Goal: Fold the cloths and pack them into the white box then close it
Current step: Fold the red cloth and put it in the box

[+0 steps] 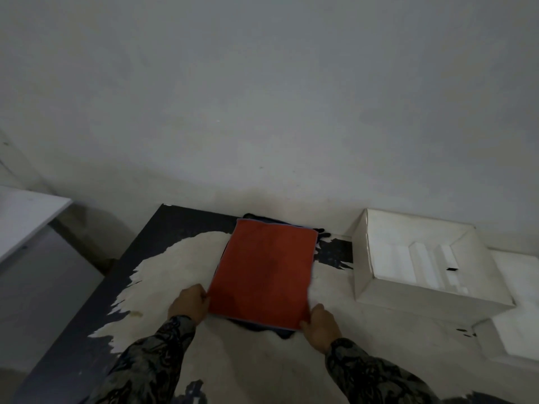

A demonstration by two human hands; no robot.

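A red cloth [264, 272] lies flat as a rectangle on top of a dark blue cloth [284, 332], whose edges show at its near and far sides. My left hand [188, 303] pinches the red cloth's near left corner. My right hand [320, 326] pinches its near right corner. The white box [361, 263] stands open to the right of the cloths, with white inserts inside it.
The table [163, 237] is dark with a large worn pale patch. The box's white lid [516, 325] lies to the right of the box. A white surface [26, 214] stands at the far left across a gap. A wall rises close behind.
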